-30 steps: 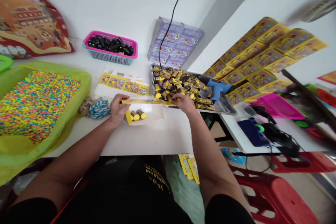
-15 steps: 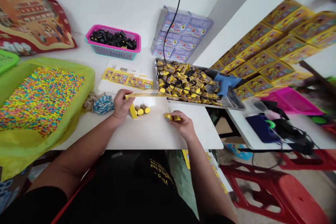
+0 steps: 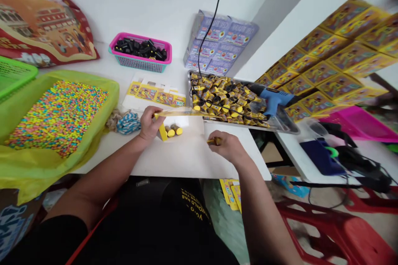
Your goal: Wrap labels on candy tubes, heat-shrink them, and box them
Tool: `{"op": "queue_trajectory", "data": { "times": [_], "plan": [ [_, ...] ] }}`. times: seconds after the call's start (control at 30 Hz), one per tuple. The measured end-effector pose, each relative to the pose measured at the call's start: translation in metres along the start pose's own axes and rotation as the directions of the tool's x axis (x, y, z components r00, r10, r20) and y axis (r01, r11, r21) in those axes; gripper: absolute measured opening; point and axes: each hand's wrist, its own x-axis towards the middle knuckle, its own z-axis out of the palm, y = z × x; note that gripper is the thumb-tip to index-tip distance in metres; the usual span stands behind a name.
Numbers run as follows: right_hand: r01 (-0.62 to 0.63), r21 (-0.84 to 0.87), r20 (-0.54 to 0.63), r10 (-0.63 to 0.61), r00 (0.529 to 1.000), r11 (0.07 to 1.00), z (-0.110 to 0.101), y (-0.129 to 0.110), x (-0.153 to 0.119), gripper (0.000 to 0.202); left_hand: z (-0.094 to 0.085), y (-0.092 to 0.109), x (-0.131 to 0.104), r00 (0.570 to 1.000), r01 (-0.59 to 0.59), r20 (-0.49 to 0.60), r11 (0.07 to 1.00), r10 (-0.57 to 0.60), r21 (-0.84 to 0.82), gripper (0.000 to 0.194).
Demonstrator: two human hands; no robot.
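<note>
My left hand point(image 3: 151, 123) pinches the left end of an open yellow-edged box point(image 3: 163, 131) lying on the white table point(image 3: 174, 163). Inside the box, near its left end, are several small cylinders with yellow ends point(image 3: 178, 131). To the right of the box, my right hand point(image 3: 226, 144) is closed on small yellow-and-brown cylinders point(image 3: 214, 141), partly hidden by the fingers. Behind the box, a metal tray point(image 3: 281, 125) holds many similar yellow-and-black cylinders point(image 3: 222, 95).
A green bin point(image 3: 113, 95) of colourful candies stands left. Behind are a pink basket point(image 3: 169, 51) of black pieces, flat printed cartons point(image 3: 155, 94) and purple boxes point(image 3: 217, 43). A blue heat gun point(image 3: 273, 98) lies on the tray; yellow boxes point(image 3: 336, 62) are stacked right.
The view has shifted slightly, so most things appear farther right. My right hand has moved a little away from the box, its fingers now covering more of the cylinders.
</note>
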Motion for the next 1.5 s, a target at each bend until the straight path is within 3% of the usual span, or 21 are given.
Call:
{"op": "queue_trajectory", "data": {
  "times": [0.1, 0.17, 0.23, 0.3, 0.37, 0.47, 0.67, 0.8, 0.97, 1.2, 1.5],
  "plan": [
    [0.226, 0.331, -0.22, -0.158, 0.963, 0.916, 0.004, -0.018, -0.015, 0.013, 0.001, 0.001, 0.0, 1.0, 0.004, -0.005, 1.0, -0.004, 0.01, 0.029],
    [0.373, 0.312, -0.355, -0.257, 0.899, 0.874, 0.016, -0.037, -0.013, 0.011, 0.001, 0.001, -0.001, 1.0, -0.004, 0.002, 1.0, 0.004, 0.002, 0.029],
    [0.436, 0.158, -0.424, -0.338, 0.84, 0.886, 0.033, -0.055, 0.004, 0.01, 0.001, 0.0, -0.002, 0.999, -0.039, 0.016, 0.999, 0.039, -0.017, 0.03],
    [0.415, -0.022, -0.388, -0.39, 0.835, 0.91, 0.049, -0.064, 0.027, 0.017, 0.001, -0.002, -0.003, 0.996, -0.081, 0.029, 0.996, 0.082, -0.034, 0.031],
    [0.374, -0.151, -0.276, -0.403, 0.873, 0.915, 0.06, -0.066, 0.049, 0.023, 0.001, -0.003, -0.003, 0.994, -0.104, 0.035, 0.994, 0.106, -0.036, 0.031],
    [0.336, -0.188, -0.149, -0.365, 0.919, 0.923, 0.065, -0.062, 0.064, 0.026, 0.002, -0.005, -0.003, 0.994, -0.108, 0.033, 0.994, 0.108, -0.023, 0.031],
    [0.298, -0.152, -0.162, -0.321, 0.933, 0.943, 0.06, -0.065, 0.054, 0.023, 0.003, -0.001, -0.004, 0.992, -0.112, 0.053, 0.994, 0.112, -0.005, 0.027],
    [0.214, -0.218, -0.062, -0.232, 0.971, 0.952, 0.057, -0.074, 0.049, 0.033, 0.002, 0.002, -0.005, 0.994, -0.091, 0.067, 0.996, 0.089, 0.025, 0.025],
    [0.208, -0.338, 0.077, -0.194, 0.978, 0.918, 0.05, -0.085, 0.053, 0.046, 0.001, 0.004, -0.004, 0.993, -0.102, 0.067, 0.994, 0.1, 0.026, 0.026],
    [0.252, -0.385, 0.046, -0.254, 0.966, 0.888, 0.038, -0.087, 0.044, 0.034, 0.002, 0.004, -0.004, 0.994, -0.093, 0.065, 0.996, 0.092, 0.007, 0.026],
    [0.215, -0.485, 0.135, -0.17, 0.976, 0.848, 0.03, -0.088, 0.02, 0.034, 0.002, 0.003, -0.005, 0.985, -0.153, 0.087, 0.988, 0.152, 0.001, 0.028]
  ]
}}
